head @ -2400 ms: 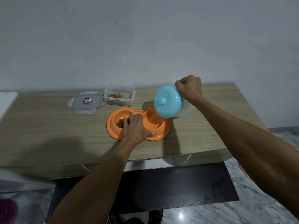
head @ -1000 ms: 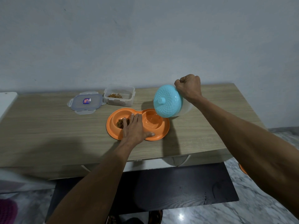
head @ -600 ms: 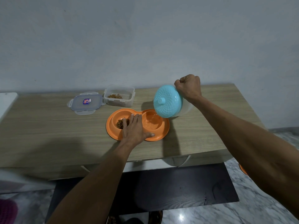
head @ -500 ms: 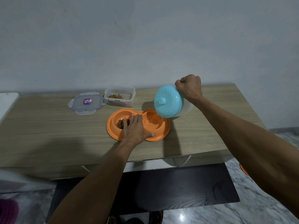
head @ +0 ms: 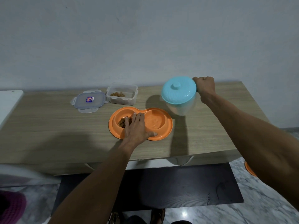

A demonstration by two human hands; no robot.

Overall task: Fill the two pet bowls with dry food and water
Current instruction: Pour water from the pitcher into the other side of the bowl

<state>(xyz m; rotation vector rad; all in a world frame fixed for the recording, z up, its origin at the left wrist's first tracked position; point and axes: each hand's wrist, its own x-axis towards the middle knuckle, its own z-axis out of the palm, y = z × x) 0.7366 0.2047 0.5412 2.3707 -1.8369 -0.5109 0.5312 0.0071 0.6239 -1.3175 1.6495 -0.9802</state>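
An orange double pet bowl [head: 168,126] lies in the middle of the wooden table [head: 48,126]. Its left well holds brown dry food [head: 122,123]; its right well [head: 155,121] shows a sheen like water. My left hand [head: 136,128] lies flat on the bowl's middle and front rim, fingers spread. My right hand [head: 204,85] is closed on the handle of a clear water jug with a blue lid [head: 178,92], held nearly upright above the table to the right of the bowl.
A clear food container [head: 122,94] with some kibble stands behind the bowl, its lid [head: 89,101] flat beside it on the left. A white surface [head: 8,102] is at the far left. A dark mat [head: 161,188] lies on the floor below.
The jug was tipped toward the right well; now my right hand has swung it back nearly upright and away to the right. My left hand stays on the bowl.
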